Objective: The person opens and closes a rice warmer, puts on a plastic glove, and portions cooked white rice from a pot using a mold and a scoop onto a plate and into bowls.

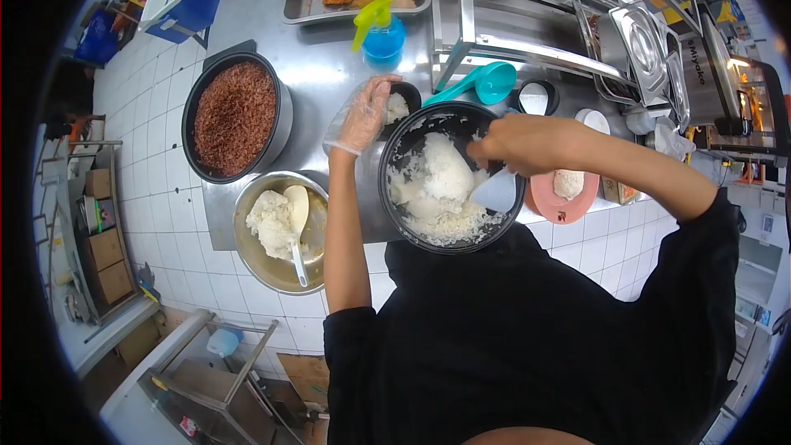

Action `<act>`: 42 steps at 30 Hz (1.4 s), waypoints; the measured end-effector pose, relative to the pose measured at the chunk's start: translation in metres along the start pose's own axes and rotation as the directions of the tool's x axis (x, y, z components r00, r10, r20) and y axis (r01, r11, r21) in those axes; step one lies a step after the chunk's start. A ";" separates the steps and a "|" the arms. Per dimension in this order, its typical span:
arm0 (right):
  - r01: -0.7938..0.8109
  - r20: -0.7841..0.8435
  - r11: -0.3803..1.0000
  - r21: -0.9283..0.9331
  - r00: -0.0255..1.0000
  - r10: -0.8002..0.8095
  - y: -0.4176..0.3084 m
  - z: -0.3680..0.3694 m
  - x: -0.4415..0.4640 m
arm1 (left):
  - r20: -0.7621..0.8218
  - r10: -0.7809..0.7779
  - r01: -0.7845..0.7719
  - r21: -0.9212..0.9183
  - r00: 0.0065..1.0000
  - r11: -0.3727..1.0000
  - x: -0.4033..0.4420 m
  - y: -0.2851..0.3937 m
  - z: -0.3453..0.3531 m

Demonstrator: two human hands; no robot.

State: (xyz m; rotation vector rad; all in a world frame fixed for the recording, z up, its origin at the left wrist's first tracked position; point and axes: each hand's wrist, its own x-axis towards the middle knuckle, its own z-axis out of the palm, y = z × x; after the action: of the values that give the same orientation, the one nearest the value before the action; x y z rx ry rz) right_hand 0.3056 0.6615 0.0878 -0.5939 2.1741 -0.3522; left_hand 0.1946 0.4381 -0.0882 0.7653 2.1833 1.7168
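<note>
My left hand, in a clear plastic glove, is closed on the side of a small black bowl with some white rice in it. Just in front of me stands a black rice pot, partly filled with white rice. Over the pot's right rim, my right hand grips a pale rice paddle, its blade down in the rice. The paddle's handle is mostly hidden by my fingers. At the pot's right, a pink plate bears a mound of rice.
Left of me are a pot of reddish-brown rice and a metal bowl with rice and a serving spoon. Farther back stand a blue spray bottle, a tray of fried pieces, a turquoise scoop and a metal rack.
</note>
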 end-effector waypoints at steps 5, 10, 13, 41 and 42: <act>0.327 0.072 0.945 -0.006 0.943 -0.326 -0.017 0.031 0.010 | 0.000 0.008 -0.008 -0.101 1.000 0.995 -0.002 -0.007 -0.001; 0.120 0.099 0.980 0.160 0.986 -0.137 -0.009 0.056 0.026 | 0.022 0.047 -0.046 -0.026 0.999 0.999 0.001 0.001 0.000; 0.051 -0.014 0.998 0.023 0.999 -0.051 -0.010 0.081 0.030 | 0.022 0.054 -0.054 0.000 0.998 0.999 0.002 0.000 0.005; -0.054 -0.279 0.941 -0.335 0.959 -0.045 -0.019 0.113 0.025 | 0.306 -0.392 0.337 0.219 0.868 0.916 0.042 -0.051 -0.014; -0.074 -0.282 0.943 -0.324 0.959 -0.022 -0.021 0.115 0.025 | 0.281 -0.434 0.369 0.257 0.856 0.893 0.046 -0.055 -0.017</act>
State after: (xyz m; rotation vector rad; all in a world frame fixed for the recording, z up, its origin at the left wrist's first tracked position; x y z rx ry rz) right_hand 0.3891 0.6252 0.0107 -0.7354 2.5408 -0.0528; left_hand 0.1352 0.4404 -0.1310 0.5363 2.1018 1.0928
